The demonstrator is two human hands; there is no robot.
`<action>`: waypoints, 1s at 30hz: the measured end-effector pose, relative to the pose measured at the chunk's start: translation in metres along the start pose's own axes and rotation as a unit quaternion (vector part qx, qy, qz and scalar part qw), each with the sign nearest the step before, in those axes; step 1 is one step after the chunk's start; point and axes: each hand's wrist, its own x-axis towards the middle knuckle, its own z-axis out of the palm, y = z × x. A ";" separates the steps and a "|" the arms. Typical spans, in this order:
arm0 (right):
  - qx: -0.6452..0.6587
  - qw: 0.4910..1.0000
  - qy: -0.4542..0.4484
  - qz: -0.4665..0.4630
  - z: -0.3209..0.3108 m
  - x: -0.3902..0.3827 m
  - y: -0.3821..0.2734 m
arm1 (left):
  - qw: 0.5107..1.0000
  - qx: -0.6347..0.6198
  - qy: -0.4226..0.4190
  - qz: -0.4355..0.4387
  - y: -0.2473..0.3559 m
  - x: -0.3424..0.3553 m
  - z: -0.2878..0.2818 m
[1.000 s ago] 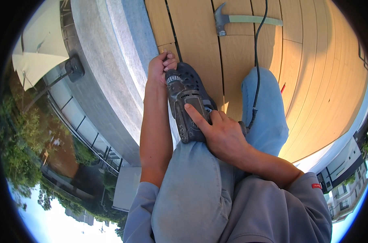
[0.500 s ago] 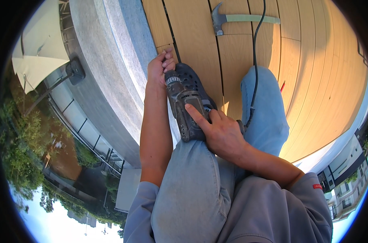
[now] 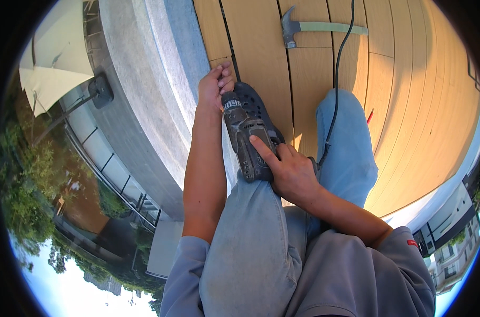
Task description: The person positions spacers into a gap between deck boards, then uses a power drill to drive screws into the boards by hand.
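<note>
Power drill: While the right hand (image 3: 295, 174) grips its side, the dark corded power drill (image 3: 250, 140) lies above the clog (image 3: 253, 100), its nose beside the left hand (image 3: 216, 84) and its rear end by the left knee (image 3: 245, 206).
Right fingers: The forefinger stretches along the drill's housing; the others curl together around the handle, mostly hidden.
Left fingers: Bent and bunched close to one another just past the drill's collar (image 3: 231, 104); I cannot tell whether they pinch anything.
Lettering: A small red tag (image 3: 413, 243) on the right sleeve (image 3: 404, 259) carries pale marks too small to read. Markings ring the collar, also unreadable here.
Change: Compared with half a second ago, both hands hold the same poses. Drill, left hand and hammer (image 3: 324, 26) all appear slightly further right, as though the camera has shifted.
Deck: On the tan boards (image 3: 314, 68), the hammer lies with its head to the left, and the black cord (image 3: 337, 79) crosses its pale green handle. A slim red object (image 3: 370, 114) lies beside the right knee (image 3: 345, 137).
Left edge: A grey ledge (image 3: 139, 68) borders the boards.
</note>
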 end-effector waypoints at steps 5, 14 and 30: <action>-0.003 1.000 0.009 -0.006 0.006 -0.002 0.004 | 1.000 0.023 -0.005 0.011 0.000 0.000 -0.001; 0.004 1.000 0.022 -0.005 0.012 -0.001 0.004 | 0.994 0.074 0.068 0.033 -0.006 -0.023 0.024; -0.001 1.000 0.027 0.008 0.012 -0.003 -0.001 | 0.969 0.221 0.111 0.021 -0.037 -0.110 0.053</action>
